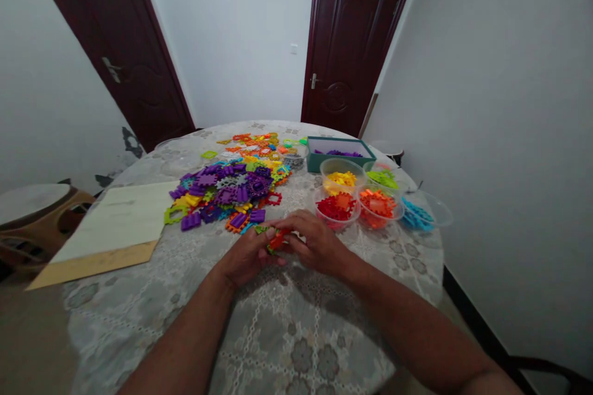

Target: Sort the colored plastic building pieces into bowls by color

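Observation:
My left hand [250, 256] is closed on a green toothed plastic building piece [262, 230]. Pinched in my right hand [312, 237] is an orange-red piece [278, 238], touching the green one; whether the two are joined I cannot tell. Both hands are just above the table, with fingers covering much of the pieces. Just beyond them is a heap of mixed gear-edged pieces [227, 188], mostly purple. To the right stand clear plastic tubs sorted by colour: red pieces [336, 207], orange pieces [377, 202], yellow pieces [341, 181], green pieces [382, 178] and blue pieces [416, 214].
A dark green box [315, 163] with purple pieces stands behind the tubs. Orange and yellow pieces [252, 143] lie scattered at the back. Paper on cardboard [111, 253] overhangs the left edge of the round, cloth-covered table [287, 333]. A wooden stool [41, 222] stands left.

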Tool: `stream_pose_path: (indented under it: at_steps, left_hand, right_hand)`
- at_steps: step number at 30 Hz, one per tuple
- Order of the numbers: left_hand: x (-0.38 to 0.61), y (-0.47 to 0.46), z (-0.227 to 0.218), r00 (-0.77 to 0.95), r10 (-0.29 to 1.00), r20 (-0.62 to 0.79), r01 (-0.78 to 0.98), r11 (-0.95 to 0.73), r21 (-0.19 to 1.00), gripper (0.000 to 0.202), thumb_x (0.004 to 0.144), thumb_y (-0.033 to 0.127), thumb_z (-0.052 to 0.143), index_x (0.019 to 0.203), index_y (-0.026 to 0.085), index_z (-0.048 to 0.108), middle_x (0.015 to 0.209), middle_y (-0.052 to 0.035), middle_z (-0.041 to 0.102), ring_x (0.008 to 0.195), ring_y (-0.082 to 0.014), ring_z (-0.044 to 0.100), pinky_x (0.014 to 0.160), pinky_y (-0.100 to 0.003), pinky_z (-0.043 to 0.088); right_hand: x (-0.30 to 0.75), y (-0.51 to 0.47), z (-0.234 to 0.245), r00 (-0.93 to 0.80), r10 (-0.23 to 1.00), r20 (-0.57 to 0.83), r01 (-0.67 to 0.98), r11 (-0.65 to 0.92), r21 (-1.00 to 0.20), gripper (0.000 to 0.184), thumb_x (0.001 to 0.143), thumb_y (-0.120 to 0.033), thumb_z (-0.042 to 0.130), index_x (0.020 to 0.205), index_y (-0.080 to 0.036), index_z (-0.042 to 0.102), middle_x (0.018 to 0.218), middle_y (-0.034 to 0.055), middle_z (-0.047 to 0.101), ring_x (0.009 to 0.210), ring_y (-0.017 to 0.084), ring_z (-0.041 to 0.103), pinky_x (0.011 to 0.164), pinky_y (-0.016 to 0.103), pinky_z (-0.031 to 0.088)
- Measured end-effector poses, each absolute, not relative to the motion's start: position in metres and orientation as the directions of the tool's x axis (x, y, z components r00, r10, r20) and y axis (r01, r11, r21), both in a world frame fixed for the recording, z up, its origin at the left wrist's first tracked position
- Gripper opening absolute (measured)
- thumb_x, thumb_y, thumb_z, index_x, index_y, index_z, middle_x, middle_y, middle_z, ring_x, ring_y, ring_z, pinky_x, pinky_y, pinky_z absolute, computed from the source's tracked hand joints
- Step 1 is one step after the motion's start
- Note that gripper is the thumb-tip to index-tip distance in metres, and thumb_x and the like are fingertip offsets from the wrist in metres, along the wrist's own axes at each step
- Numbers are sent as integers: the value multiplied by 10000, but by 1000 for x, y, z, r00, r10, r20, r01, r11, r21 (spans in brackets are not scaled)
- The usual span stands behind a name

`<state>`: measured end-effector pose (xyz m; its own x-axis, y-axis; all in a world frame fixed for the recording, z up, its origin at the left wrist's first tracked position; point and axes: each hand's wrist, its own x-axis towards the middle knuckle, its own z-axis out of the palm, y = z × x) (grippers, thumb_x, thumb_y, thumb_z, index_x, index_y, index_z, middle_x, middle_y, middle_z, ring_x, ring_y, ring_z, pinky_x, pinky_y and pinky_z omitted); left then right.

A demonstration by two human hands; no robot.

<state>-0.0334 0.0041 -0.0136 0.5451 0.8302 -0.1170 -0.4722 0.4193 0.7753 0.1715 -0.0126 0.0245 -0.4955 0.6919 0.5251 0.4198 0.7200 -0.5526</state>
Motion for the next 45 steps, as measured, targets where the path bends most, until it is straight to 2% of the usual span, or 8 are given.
stream_pose_path:
  at_steps: [6, 10, 16, 22, 26, 32, 39, 45]
  left_hand:
    - [-35, 7, -5, 577, 802, -158, -511, 504, 696, 467, 974, 455, 628, 1287, 114, 686, 1231, -241, 733, 1013, -327, 768, 828, -449, 647]
    - [-37, 8, -6, 581, 807, -106, -562, 493, 664, 491, 919, 357, 594, 1326, 90, 661, 1258, -240, 723, 1101, -342, 742, 962, -502, 595]
    - [-34, 9, -9, 562, 824, -78, -607, 475, 637, 429, 925, 319, 576, 1268, 84, 682, 1213, -239, 731, 1038, -319, 755, 965, -498, 582]
    - [-31, 4, -3, 551, 821, -148, -480, 456, 749, 386, 950, 294, 668, 1295, 121, 690, 1225, -239, 736, 985, -290, 763, 818, -411, 621]
    - [-32, 1, -8, 553, 824, -128, -349, 368, 862, 477, 945, 356, 707, 1384, 179, 650, 1123, -204, 764, 589, -140, 616, 449, -223, 399]
    - [-34, -7, -12, 623, 772, -127, -173, 293, 940, 250, 749, 87, 786, 971, 202, 770, 655, -1, 599, 504, -85, 423, 447, -199, 274]
    - [-34, -6, -9, 661, 731, -169, -18, 240, 971, 647, 838, 226, 785, 1458, 248, 602, 905, -64, 707, 524, -74, 406, 448, -204, 255]
    - [-36, 0, -11, 685, 691, -229, 62, 258, 964, 735, 848, 367, 807, 1518, 212, 550, 1067, -101, 697, 581, -69, 440, 471, -199, 303]
  right_hand:
    - [220, -2, 60, -163, 788, 593, 595, 558, -578, 229, 1003, -249, 547, 1128, -220, 737, 1053, 72, 747, 967, 215, 678, 889, 358, 528]
    - [284, 18, 64, 212, 729, 651, 824, 225, -520, 309, 941, -276, 507, 1071, -179, 770, 1068, 123, 763, 1006, 273, 683, 957, 412, 507]
    - [351, 42, 40, 355, 788, 503, 916, -187, -354, 391, 885, -267, 460, 1037, -137, 797, 1033, 197, 766, 963, 342, 680, 896, 466, 504]
    - [287, 31, 48, 120, 676, 727, 900, 235, -367, 329, 938, -221, 461, 1068, -142, 753, 1071, 179, 750, 1045, 310, 667, 1005, 478, 497]
    - [209, 4, 40, -216, 756, 618, 680, 571, -461, 255, 988, -213, 513, 1118, -213, 733, 1089, 110, 753, 1048, 249, 678, 991, 410, 521]
    - [150, -24, 11, -481, 775, 410, 473, 623, -623, 314, 942, -158, 613, 1234, -232, 699, 1184, 60, 759, 1104, 211, 681, 1015, 353, 512]
    - [184, -10, 40, -414, 850, 325, 389, 488, -781, 144, 926, -173, 636, 1004, -237, 739, 912, -18, 749, 812, 138, 669, 739, 244, 497]
    - [291, 38, 55, 298, 857, 420, 429, 273, -861, 238, 872, -357, 683, 1033, -187, 732, 868, 30, 735, 732, 177, 665, 694, 301, 538]
